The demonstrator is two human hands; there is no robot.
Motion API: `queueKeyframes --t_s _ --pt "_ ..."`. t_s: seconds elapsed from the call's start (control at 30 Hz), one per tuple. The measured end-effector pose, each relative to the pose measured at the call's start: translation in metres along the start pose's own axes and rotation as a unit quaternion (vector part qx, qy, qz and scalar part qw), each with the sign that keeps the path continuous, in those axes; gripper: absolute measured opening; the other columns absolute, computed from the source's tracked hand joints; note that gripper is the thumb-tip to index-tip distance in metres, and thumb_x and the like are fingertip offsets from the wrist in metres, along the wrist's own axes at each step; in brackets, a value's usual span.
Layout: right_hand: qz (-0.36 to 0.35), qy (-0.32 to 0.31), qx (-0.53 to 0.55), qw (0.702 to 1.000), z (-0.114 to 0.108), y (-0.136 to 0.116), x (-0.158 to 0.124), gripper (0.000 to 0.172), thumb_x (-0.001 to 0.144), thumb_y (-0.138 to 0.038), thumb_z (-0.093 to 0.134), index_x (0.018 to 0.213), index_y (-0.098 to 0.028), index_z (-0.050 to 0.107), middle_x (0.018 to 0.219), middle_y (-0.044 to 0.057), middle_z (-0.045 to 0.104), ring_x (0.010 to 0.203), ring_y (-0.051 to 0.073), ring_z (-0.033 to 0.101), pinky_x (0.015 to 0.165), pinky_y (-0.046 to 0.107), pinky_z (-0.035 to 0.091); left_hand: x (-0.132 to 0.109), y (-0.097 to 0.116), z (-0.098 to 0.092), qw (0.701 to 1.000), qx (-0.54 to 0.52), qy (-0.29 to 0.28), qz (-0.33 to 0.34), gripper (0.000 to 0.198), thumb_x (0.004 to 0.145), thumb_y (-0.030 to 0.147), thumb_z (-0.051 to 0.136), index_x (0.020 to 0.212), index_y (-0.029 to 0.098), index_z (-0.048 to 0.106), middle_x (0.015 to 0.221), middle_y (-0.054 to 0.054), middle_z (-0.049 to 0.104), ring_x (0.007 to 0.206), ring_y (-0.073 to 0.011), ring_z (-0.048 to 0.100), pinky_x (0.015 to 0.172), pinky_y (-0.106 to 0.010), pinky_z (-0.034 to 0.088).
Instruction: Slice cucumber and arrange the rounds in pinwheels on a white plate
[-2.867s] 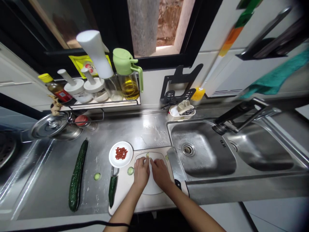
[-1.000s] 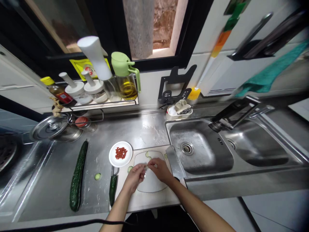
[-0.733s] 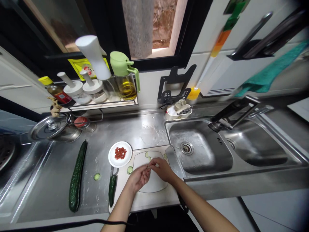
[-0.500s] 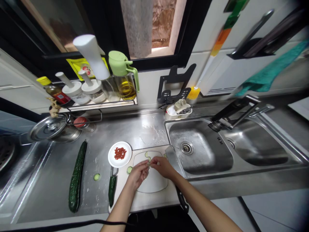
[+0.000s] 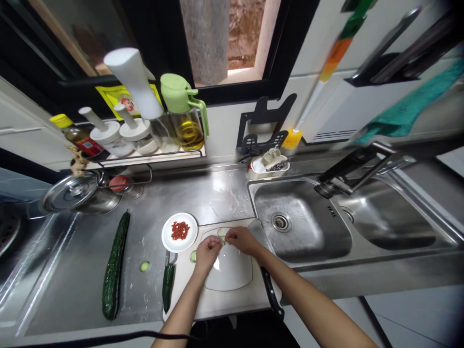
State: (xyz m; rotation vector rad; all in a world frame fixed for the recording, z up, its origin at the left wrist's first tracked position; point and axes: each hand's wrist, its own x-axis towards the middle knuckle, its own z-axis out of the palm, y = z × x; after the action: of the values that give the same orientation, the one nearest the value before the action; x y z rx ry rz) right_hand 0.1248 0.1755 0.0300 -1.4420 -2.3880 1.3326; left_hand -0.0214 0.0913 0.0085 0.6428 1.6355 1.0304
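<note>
My left hand (image 5: 209,252) and my right hand (image 5: 242,240) meet over the far part of a white plate with a thin dark rim line (image 5: 232,275). The fingertips of both hands pinch a small, thin cucumber slice (image 5: 223,239), mostly hidden by the fingers. Just beyond, another pale green slice (image 5: 221,231) lies on the plate. The plate sits on a cutting board (image 5: 250,300). Left of my left hand are a cucumber slice (image 5: 193,256), a cut cucumber piece (image 5: 168,288) and a small round plate (image 5: 165,238) of chopped red bits (image 5: 180,230).
A knife with a black handle (image 5: 271,294) lies along the board's right edge, beside the double sink (image 5: 300,217). At left are a whole cucumber (image 5: 116,266) and a cucumber end (image 5: 144,266). A seasoning rack (image 5: 152,155) and a lidded pot (image 5: 74,193) stand behind.
My left hand has turned slightly and shifted up and left, its fingers now pinching more upright. The right hand stays almost in place. The view has shifted a little.
</note>
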Motion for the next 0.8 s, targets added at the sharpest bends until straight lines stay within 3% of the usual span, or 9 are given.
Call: queueKeyframes --t_s 0.27,0.8 --pt "-0.007 0.001 -0.144 0.989 0.000 -0.010 0.019 0.021 0.081 -0.021 0.047 0.079 -0.020 0.068 0.082 0.005 0.069 0.080 0.018 0.057 0.069 0.027 0.033 0.006 -0.004 0.008 0.976 0.188 0.094 0.062 0.019 0.070 0.029 0.054 0.082 0.019 0.065 0.067 0.001 0.064 0.062 -0.0117 0.057 0.065 -0.022 0.042" --pt "-0.096 0.022 -0.271 0.958 0.007 -0.008 0.026 0.019 0.087 -0.020 0.045 0.085 -0.017 0.065 0.090 0.011 0.066 0.092 0.023 0.051 0.074 0.031 0.034 0.007 0.000 0.014 0.958 0.262 0.094 0.070 0.017 0.076 0.025 0.050 0.078 0.020 0.066 0.065 -0.001 0.064 0.062 -0.0138 0.055 0.065 -0.024 0.037"
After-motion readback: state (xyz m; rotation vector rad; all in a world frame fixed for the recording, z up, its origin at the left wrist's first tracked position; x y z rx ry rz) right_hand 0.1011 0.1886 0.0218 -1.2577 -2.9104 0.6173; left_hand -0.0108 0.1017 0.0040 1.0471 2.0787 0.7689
